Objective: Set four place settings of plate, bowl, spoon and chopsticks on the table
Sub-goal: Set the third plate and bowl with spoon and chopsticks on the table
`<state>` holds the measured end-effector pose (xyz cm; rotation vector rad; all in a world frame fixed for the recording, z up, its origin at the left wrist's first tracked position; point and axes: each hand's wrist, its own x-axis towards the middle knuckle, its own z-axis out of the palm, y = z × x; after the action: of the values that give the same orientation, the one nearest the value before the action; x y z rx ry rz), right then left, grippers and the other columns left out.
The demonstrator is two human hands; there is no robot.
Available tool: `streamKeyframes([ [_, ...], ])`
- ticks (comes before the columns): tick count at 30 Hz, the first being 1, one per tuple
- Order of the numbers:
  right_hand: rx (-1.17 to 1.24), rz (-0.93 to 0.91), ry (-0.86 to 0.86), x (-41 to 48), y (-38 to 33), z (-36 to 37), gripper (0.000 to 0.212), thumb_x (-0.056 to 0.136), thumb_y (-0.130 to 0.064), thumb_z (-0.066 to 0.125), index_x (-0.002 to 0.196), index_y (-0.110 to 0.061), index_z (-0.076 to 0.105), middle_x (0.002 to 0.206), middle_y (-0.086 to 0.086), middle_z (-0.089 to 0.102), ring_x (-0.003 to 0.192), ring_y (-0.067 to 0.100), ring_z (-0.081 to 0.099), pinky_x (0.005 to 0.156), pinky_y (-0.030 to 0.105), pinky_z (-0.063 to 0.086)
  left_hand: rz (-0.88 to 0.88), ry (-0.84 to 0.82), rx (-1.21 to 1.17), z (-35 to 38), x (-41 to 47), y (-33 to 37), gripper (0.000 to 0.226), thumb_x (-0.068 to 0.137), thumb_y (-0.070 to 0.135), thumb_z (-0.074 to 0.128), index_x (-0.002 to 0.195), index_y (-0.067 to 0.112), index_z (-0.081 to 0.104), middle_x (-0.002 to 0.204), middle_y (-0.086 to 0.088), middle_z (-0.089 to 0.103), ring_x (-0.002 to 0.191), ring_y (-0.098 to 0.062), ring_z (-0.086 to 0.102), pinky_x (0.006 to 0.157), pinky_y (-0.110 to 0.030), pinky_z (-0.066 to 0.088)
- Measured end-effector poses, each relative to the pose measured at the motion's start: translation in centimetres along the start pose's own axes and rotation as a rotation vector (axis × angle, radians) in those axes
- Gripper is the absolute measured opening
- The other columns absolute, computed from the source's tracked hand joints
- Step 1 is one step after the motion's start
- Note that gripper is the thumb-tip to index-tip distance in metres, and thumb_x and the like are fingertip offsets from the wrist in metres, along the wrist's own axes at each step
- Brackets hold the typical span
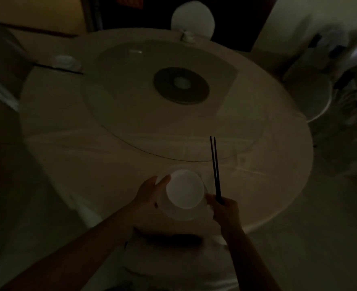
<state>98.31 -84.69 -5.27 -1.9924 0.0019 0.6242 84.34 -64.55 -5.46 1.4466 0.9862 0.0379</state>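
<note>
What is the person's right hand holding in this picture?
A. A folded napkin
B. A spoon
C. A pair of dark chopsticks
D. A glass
C. The right hand grips the near end of the dark chopsticks, which point away over the table, while the left hand steadies the white bowl beside them.

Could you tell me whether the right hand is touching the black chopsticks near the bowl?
Touching. The head view shows the right hand closed around the lower ends of the black chopsticks, which stick up and away from it beside the white bowl.
</note>
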Motion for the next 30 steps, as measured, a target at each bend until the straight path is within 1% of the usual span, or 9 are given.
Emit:
streamKeyframes([
  [6, -0.077, -0.004, -0.105, 6.7, 3.0, 0.9, 0.017, 0.080, -0.033, 0.080, 0.073, -0.017, 0.079, 0.054, -0.007, 0.063, 0.047, 0.011, 0.053, 0.046, 0.025, 0.041, -0.099, 0.141, -0.057, 3.0, 3.5, -2.8, 0.050, 0.086, 0.063, 0.054, 0.115, 0.023, 0.062, 0.107, 0.002, 0.064, 0.088, -0.018, 0.063, 0.054, -0.027, 0.049],
  [10, -0.139, -0.015, -0.148, 10.0, 5.2, 1.5, 0.024, 0.079, -0.037, 0.078, 0.059, -0.025, 0.075, 0.051, -0.005, 0.067, 0.045, 0.007, 0.059, 0.045, 0.023, 0.045, -0.132, 0.242, -0.066, 5.1, 5.9, -4.5, 0.051, 0.089, 0.056, 0.056, 0.124, 0.019, 0.059, 0.121, -0.005, 0.063, 0.095, -0.021, 0.061, 0.077, -0.037, 0.053],
  [14, -0.167, -0.018, -0.180, 12.0, 6.9, 2.0, 0.029, 0.080, -0.039, 0.075, 0.070, -0.012, 0.072, 0.056, -0.005, 0.068, 0.056, 0.010, 0.062, 0.054, 0.026, 0.049, -0.142, 0.300, -0.018, 6.0, 7.2, -5.1, 0.059, 0.089, 0.056, 0.056, 0.134, 0.018, 0.056, 0.132, -0.007, 0.059, 0.116, -0.029, 0.058, 0.097, -0.047, 0.050],
  [16, -0.172, -0.014, -0.197, 12.4, 7.4, 2.3, 0.033, 0.080, -0.040, 0.075, 0.073, -0.008, 0.069, 0.055, -0.004, 0.065, 0.053, 0.011, 0.059, 0.053, 0.026, 0.047, -0.124, 0.316, 0.004, 6.1, 7.5, -5.3, 0.058, 0.089, 0.055, 0.057, 0.134, 0.018, 0.056, 0.134, -0.007, 0.059, 0.117, -0.029, 0.058, 0.097, -0.044, 0.049],
  [19, -0.183, -0.027, -0.222, 12.6, 7.9, 2.6, 0.040, 0.083, -0.040, 0.073, 0.069, -0.002, 0.068, 0.063, 0.013, 0.068, 0.053, 0.014, 0.057, 0.053, 0.027, 0.046, -0.135, 0.327, 0.041, 6.0, 7.5, -5.3, 0.060, 0.090, 0.055, 0.057, 0.137, 0.019, 0.053, 0.138, -0.007, 0.057, 0.121, -0.029, 0.056, 0.096, -0.040, 0.048],
  [21, -0.210, -0.033, -0.232, 12.5, 8.0, 2.6, 0.042, 0.085, -0.041, 0.072, 0.071, -0.002, 0.069, 0.067, 0.015, 0.070, 0.053, 0.013, 0.057, 0.053, 0.025, 0.045, -0.129, 0.323, 0.082, 5.9, 7.4, -5.3, 0.061, 0.090, 0.055, 0.056, 0.139, 0.019, 0.051, 0.140, -0.007, 0.055, 0.123, -0.029, 0.054, 0.097, -0.040, 0.047],
  [24, -0.247, -0.048, -0.241, 12.5, 8.2, 2.8, 0.045, 0.084, -0.043, 0.071, 0.063, -0.004, 0.065, 0.062, 0.014, 0.067, 0.054, 0.015, 0.056, 0.055, 0.027, 0.043, -0.106, 0.307, 0.116, 5.9, 7.2, -5.2, 0.057, 0.092, 0.052, 0.055, 0.139, 0.018, 0.051, 0.140, -0.008, 0.055, 0.124, -0.029, 0.054, 0.101, -0.042, 0.046],
  [27, -0.270, -0.033, -0.226, 12.7, 8.2, 2.9, 0.043, 0.084, -0.045, 0.071, 0.057, -0.011, 0.063, 0.054, 0.002, 0.062, 0.053, 0.013, 0.057, 0.053, 0.027, 0.042, -0.091, 0.312, 0.170, 5.8, 7.3, -4.9, 0.054, 0.094, 0.046, 0.055, 0.139, 0.016, 0.052, 0.139, -0.009, 0.056, 0.126, -0.029, 0.053, 0.103, -0.042, 0.044],
  [30, -0.253, -0.054, -0.205, 12.7, 8.2, 2.5, 0.033, 0.083, -0.044, 0.072, 0.063, -0.018, 0.071, 0.052, -0.007, 0.063, 0.054, 0.003, 0.058, 0.053, 0.023, 0.045, 0.004, 0.274, 0.197, 5.7, 7.3, -4.8, 0.042, 0.096, 0.037, 0.056, 0.127, 0.010, 0.063, 0.123, -0.015, 0.066, 0.114, -0.032, 0.062, 0.096, -0.047, 0.049],
])
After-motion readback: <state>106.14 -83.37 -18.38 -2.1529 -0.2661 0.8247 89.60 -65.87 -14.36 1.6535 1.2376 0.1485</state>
